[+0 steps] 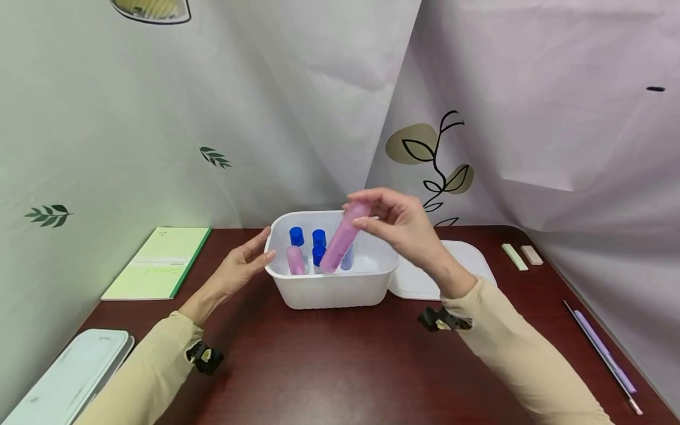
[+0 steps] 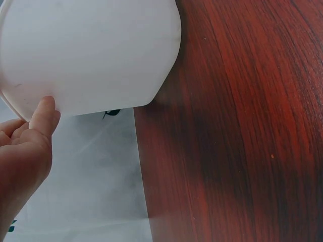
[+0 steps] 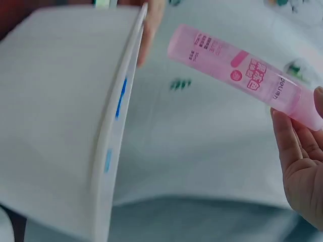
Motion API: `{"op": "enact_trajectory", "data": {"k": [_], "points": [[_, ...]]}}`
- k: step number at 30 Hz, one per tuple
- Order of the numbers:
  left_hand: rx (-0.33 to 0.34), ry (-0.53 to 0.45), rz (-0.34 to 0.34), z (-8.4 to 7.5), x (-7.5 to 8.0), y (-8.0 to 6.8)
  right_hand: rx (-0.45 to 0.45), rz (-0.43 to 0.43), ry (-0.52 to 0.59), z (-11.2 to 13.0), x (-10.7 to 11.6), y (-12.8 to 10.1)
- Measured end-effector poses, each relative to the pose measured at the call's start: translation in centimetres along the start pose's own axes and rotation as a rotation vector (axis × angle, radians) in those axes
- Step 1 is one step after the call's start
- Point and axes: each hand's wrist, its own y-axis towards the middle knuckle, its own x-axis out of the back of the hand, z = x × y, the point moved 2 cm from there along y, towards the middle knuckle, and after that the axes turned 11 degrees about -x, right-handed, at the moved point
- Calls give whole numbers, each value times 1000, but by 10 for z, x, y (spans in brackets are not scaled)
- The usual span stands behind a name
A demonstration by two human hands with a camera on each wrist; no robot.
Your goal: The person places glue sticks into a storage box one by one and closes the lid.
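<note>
My right hand point(image 1: 395, 221) pinches the top of a pink tube point(image 1: 342, 239) and holds it tilted over a white plastic tub point(image 1: 329, 289). The wrist view shows the same pink tube point(image 3: 242, 73) with its printed label, next to the tub's wall point(image 3: 65, 126). Inside the tub stand blue-capped tubes point(image 1: 296, 237) and a shorter pink tube point(image 1: 295, 260). My left hand point(image 1: 245, 262) rests with straight fingers against the tub's left rim; a fingertip point(image 2: 45, 113) touches the tub wall point(image 2: 91, 50).
A green notebook point(image 1: 159, 262) lies at the back left, a pale case point(image 1: 69, 378) at the front left. The tub's white lid point(image 1: 467, 260) lies right of it. Two small erasers point(image 1: 523, 255) and a purple pen point(image 1: 605, 354) lie at the right edge. Cloth walls enclose the dark wooden table point(image 1: 329, 366).
</note>
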Motion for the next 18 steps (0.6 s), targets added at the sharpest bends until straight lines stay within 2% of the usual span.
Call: {"op": "enact_trajectory", "data": {"k": [4, 7, 11, 14, 18], "points": [[8, 14, -3, 1, 1, -1, -68, -41, -52, -23, 8, 10], [16, 22, -4, 1, 1, -2, -152, -2, -151, -48, 5, 14], [12, 13, -1, 0, 1, -3, -232, 143, -270, -74, -1, 18], [4, 3, 0, 0, 0, -2, -274, 260, -302, -85, -6, 21], [-1, 6, -2, -1, 0, -1, -303, 348, -331, -90, -10, 24]]}}
